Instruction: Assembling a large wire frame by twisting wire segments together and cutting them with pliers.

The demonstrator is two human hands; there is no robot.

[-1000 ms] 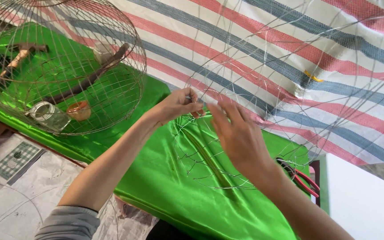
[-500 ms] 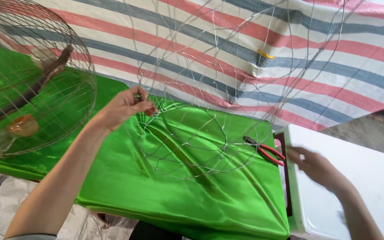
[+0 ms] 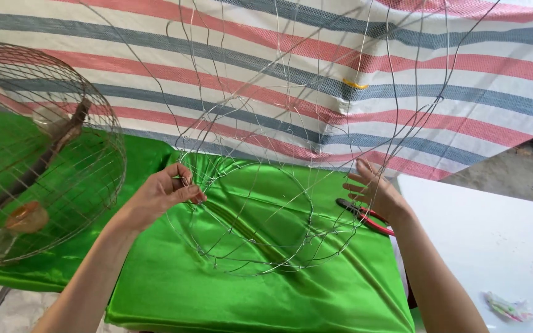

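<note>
Green shiny cloth (image 3: 266, 296) covers the tabletop. On it rests my wire frame (image 3: 260, 216). My left hand (image 3: 165, 194) pinches its left side shut. My right hand (image 3: 377, 194) touches its right side, fingers spread apart, just beside red pliers (image 3: 365, 216).

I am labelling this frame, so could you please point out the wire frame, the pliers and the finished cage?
wire frame (image 3: 248, 268): head view, bottom ring.
pliers (image 3: 374, 221): head view, red handle.
finished cage (image 3: 103, 123): head view, right rim.
</note>
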